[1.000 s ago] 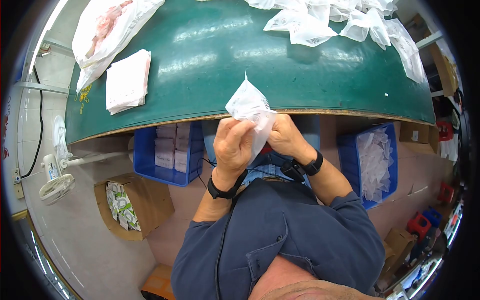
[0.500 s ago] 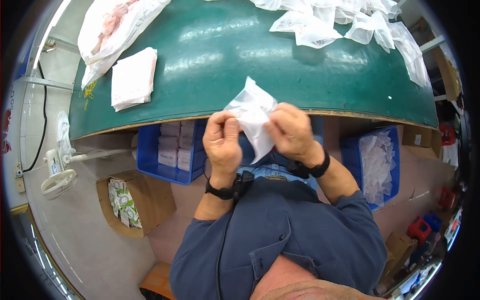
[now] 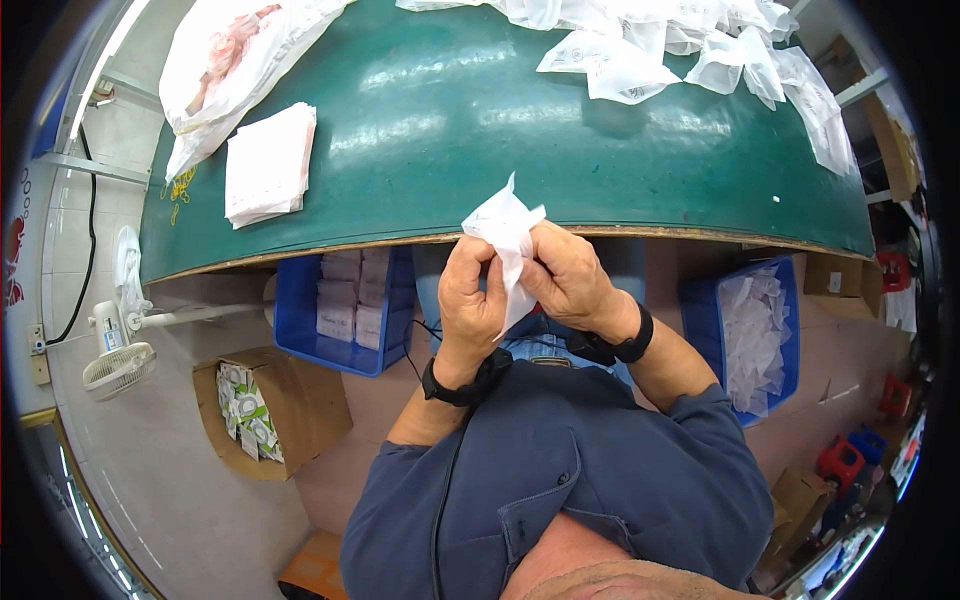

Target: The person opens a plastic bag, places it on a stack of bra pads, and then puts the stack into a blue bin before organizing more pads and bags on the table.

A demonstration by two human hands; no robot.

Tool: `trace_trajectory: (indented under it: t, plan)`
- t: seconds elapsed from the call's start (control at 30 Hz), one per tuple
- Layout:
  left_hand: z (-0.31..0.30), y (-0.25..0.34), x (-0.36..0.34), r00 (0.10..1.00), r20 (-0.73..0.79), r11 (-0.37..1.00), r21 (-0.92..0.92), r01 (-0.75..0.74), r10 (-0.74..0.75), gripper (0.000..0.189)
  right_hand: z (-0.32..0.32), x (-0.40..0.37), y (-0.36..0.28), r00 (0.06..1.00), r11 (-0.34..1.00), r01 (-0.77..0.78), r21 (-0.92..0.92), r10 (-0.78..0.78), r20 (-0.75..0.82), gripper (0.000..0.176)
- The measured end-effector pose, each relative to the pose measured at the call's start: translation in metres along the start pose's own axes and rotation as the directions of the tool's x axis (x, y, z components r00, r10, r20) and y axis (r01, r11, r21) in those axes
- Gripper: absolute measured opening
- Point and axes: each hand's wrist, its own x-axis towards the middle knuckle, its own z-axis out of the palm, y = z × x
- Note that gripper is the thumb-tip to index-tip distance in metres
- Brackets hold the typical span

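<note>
A translucent white plastic bag [image 3: 508,238], crumpled and narrowed in the middle, is held between my two hands at the front edge of the green table [image 3: 420,170]. My left hand [image 3: 468,300] pinches its left side with thumb and fingers. On the other side my right hand [image 3: 575,278] grips it, fingers curled and thumb pressed in. The bag's top corner points up over the table, and its lower end hangs down between the hands. Whatever may be inside the bag cannot be made out.
A stack of white sheets [image 3: 268,168] lies at the left, near yellow rubber bands [image 3: 178,190] and a large white bag [image 3: 240,70]. Several similar plastic bags [image 3: 610,68] lie at the back right. Below stand blue bins [image 3: 378,355], a cardboard box [image 3: 315,405] and a fan [image 3: 120,362].
My hands have come closer together and slightly lower. The bag between them is now more gathered and narrower than before.
</note>
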Motion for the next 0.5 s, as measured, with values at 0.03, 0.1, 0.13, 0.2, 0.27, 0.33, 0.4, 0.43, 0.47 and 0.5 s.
trace_trajectory:
  t: [0.03,0.1,0.13,0.2,0.27,0.33,0.4,0.43,0.47,0.5]
  plan:
    - [-0.001,-0.001,0.001,0.999,0.008,0.999,0.031,-0.044,0.043,0.016,-0.001,0.0,-0.002,0.999,0.999,0.023,-0.046,-0.021,0.037,0.021]
    - [0.0,0.0,0.005,0.99,0.034,0.986,0.093,-0.137,0.134,0.013,-0.005,0.002,-0.005,0.993,0.987,0.077,-0.139,-0.063,0.104,0.022]
    - [-0.001,0.001,0.004,0.99,0.04,0.986,0.094,-0.136,0.132,0.013,-0.008,0.001,-0.006,0.993,0.988,0.073,-0.139,-0.06,0.099,0.022]
    - [0.0,0.01,0.008,0.989,-0.068,0.991,-0.011,-0.133,0.132,0.009,-0.015,0.001,-0.004,0.998,0.994,-0.032,-0.103,0.038,0.055,0.023]
    - [0.004,0.016,0.009,0.984,-0.128,0.989,-0.067,-0.132,0.123,0.007,-0.016,0.0,-0.003,0.995,0.993,-0.085,-0.085,0.089,0.042,0.023]
    - [0.008,0.019,0.011,0.964,-0.065,0.956,0.159,-0.247,0.259,0.005,-0.004,-0.001,0.0,0.999,0.998,-0.042,-0.042,0.043,0.013,0.024]
    - [0.011,0.019,0.009,0.95,-0.025,0.919,0.264,-0.294,0.311,0.004,0.0,-0.002,-0.001,1.0,0.999,-0.029,-0.022,0.029,0.003,0.024]
    - [0.011,0.018,0.007,0.967,-0.047,0.955,0.172,-0.24,0.252,0.004,0.001,-0.003,-0.001,0.999,0.999,-0.04,-0.014,0.04,-0.001,0.025]
    - [0.011,0.017,0.008,0.979,-0.061,0.979,0.078,-0.189,0.194,0.005,0.001,-0.002,-0.002,0.999,0.999,-0.048,-0.008,0.048,-0.008,0.025]
    - [0.01,0.016,0.007,0.989,-0.072,0.991,-0.017,-0.134,0.133,0.005,0.001,-0.001,-0.002,0.998,0.998,-0.056,0.0,0.056,-0.013,0.025]
